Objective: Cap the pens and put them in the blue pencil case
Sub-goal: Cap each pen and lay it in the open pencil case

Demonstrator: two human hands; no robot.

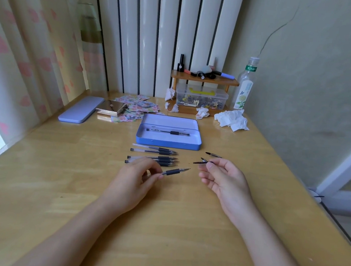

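My left hand grips an uncapped pen by its barrel, tip pointing right. My right hand pinches a black pen cap between thumb and fingers, a short gap from the pen's tip. Another loose cap lies on the table just beyond the right hand. Several uncapped pens lie in a row in front of the open blue pencil case. One capped pen lies inside the case.
The case's blue lid lies at the far left by a metal box and stickers. Crumpled tissues, a wooden shelf over a clear box, and a bottle stand at the back right.
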